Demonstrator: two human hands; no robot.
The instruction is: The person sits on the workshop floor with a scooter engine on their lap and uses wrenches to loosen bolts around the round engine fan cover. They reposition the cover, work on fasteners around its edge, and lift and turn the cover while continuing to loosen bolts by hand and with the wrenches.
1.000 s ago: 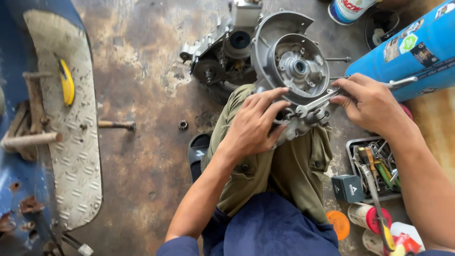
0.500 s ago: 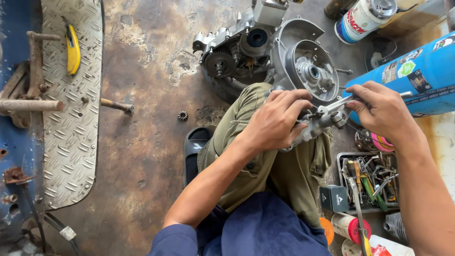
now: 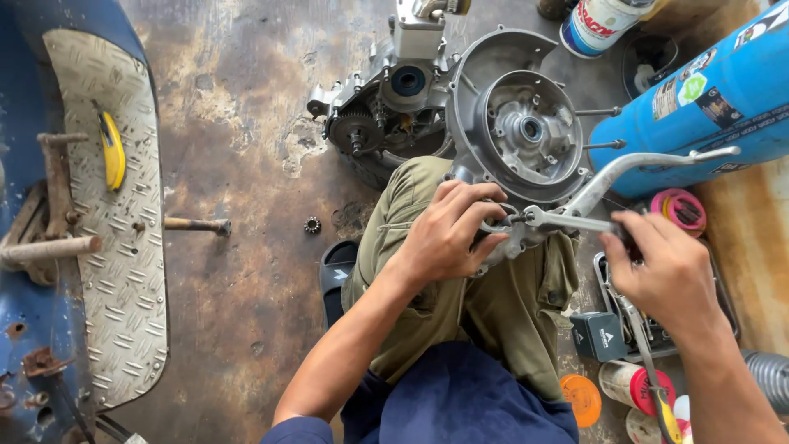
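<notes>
A grey metal engine case (image 3: 526, 131) with a round hub stands on the stained floor in front of my knee. My left hand (image 3: 448, 230) presses on the case's lower edge, fingers curled around a small fitting there. My right hand (image 3: 666, 271) grips the handle of a silver wrench (image 3: 567, 220) whose head meets the same fitting beside my left fingers. A bent silver lever (image 3: 649, 164) sticks out from the case toward the right. A second engine part with gears (image 3: 386, 115) lies just behind and to the left.
A blue gas cylinder (image 3: 707, 107) lies at the right. A tool tray (image 3: 723, 304), small cans (image 3: 629, 382) and an orange lid (image 3: 582, 399) sit near my right arm. A blue scooter body with a checker-plate footboard (image 3: 107, 222) fills the left. A small gear (image 3: 312, 224) lies loose.
My right hand has slid back along the wrench handle, away from the case, toward the lower right. My left hand stays on the fitting. The camera view shifted closer.
</notes>
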